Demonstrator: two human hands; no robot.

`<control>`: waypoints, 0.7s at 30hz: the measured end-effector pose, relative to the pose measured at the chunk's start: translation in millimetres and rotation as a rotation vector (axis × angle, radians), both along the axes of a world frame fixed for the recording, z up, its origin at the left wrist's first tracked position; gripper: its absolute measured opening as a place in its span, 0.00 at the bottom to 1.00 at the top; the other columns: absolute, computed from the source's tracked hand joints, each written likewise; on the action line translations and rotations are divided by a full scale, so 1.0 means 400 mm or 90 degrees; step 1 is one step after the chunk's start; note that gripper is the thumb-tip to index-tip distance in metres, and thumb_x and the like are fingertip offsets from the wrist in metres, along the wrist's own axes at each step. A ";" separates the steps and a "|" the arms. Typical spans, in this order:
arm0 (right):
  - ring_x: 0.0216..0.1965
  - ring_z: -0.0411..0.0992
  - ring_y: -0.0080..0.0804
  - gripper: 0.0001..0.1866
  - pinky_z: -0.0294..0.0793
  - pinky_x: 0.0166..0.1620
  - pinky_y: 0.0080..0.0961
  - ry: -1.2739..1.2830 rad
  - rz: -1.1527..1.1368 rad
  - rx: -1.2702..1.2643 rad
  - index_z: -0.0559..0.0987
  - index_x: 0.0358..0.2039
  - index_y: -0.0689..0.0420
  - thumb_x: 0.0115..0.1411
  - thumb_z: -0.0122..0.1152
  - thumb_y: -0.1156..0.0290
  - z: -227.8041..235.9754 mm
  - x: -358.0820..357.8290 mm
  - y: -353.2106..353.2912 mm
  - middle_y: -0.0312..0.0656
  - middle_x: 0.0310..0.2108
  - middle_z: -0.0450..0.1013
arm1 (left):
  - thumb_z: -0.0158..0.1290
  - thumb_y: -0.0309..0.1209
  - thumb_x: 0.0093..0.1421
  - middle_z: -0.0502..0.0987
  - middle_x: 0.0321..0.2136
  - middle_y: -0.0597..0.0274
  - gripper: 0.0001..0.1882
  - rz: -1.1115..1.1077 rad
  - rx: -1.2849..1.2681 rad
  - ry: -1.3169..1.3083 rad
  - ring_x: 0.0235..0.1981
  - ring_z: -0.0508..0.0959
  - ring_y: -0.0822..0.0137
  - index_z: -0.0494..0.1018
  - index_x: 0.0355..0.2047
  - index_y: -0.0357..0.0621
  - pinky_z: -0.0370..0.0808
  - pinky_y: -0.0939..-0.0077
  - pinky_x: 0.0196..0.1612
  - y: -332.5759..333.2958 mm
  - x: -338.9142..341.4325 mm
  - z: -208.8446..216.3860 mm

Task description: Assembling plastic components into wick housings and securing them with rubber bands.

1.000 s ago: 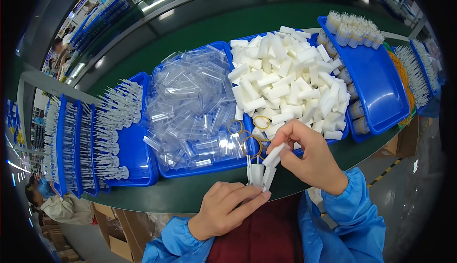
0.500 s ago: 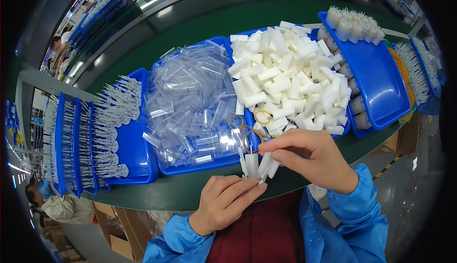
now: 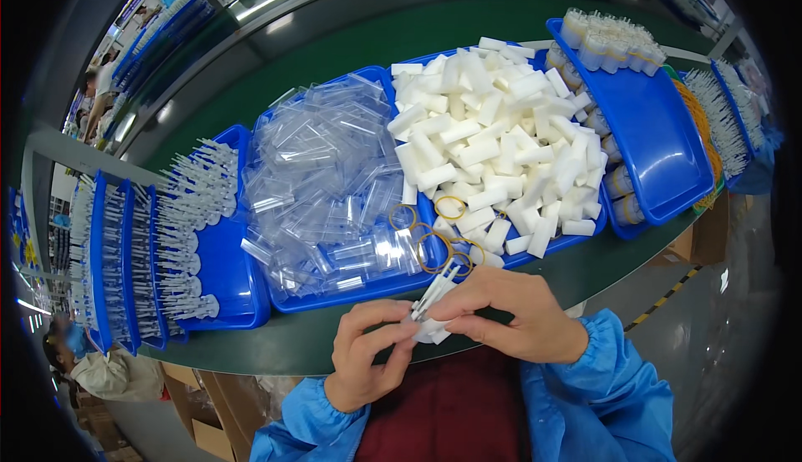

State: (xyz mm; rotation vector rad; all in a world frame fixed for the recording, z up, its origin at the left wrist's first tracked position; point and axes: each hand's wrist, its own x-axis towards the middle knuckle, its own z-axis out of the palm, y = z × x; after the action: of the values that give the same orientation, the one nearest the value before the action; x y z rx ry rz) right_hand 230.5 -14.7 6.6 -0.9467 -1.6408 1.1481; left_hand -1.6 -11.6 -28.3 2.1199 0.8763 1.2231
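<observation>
Bright overall, black fisheye rim

Held parts: white, apparently
Blocks: off-white
Trays: blue
Table: green
Sleeves: blue
Floor tape: yellow-black stripes

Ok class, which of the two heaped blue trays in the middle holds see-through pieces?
The left blue tray, piled with clear plastic pieces; the right blue tray holds opaque white blocks instead.
</observation>
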 end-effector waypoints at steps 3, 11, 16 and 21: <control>0.47 0.75 0.39 0.17 0.75 0.49 0.32 -0.022 -0.048 0.044 0.82 0.49 0.57 0.58 0.67 0.78 -0.011 0.006 -0.016 0.43 0.47 0.78 | 0.69 0.16 0.44 0.77 0.41 0.56 0.22 -0.037 0.000 0.016 0.39 0.80 0.57 0.79 0.40 0.44 0.79 0.68 0.40 -0.008 0.011 0.000; 0.46 0.71 0.40 0.28 0.71 0.48 0.35 -0.609 -0.306 0.259 0.82 0.48 0.54 0.43 0.64 0.85 -0.044 0.165 -0.030 0.39 0.47 0.76 | 0.70 0.16 0.42 0.78 0.36 0.59 0.22 -0.067 0.087 0.107 0.35 0.79 0.59 0.81 0.39 0.44 0.77 0.68 0.35 0.005 0.040 -0.015; 0.46 0.71 0.38 0.23 0.70 0.48 0.34 -0.601 -0.202 0.250 0.82 0.44 0.55 0.44 0.65 0.83 -0.060 0.195 -0.029 0.36 0.47 0.75 | 0.70 0.16 0.42 0.78 0.37 0.59 0.22 -0.060 0.095 0.128 0.34 0.79 0.59 0.81 0.39 0.43 0.76 0.69 0.35 0.008 0.044 -0.005; 0.42 0.73 0.38 0.23 0.73 0.45 0.33 -0.482 -0.232 0.208 0.80 0.51 0.57 0.53 0.65 0.82 -0.065 0.188 -0.031 0.39 0.43 0.78 | 0.70 0.16 0.42 0.79 0.36 0.59 0.22 -0.044 0.087 0.130 0.35 0.79 0.60 0.81 0.40 0.43 0.76 0.69 0.35 -0.001 0.042 -0.005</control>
State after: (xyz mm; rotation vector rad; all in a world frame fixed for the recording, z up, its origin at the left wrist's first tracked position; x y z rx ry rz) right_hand 305.6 -27.0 -19.4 -1.4850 -2.0312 0.2485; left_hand 15.2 -12.2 -30.3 2.3964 0.8165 1.0719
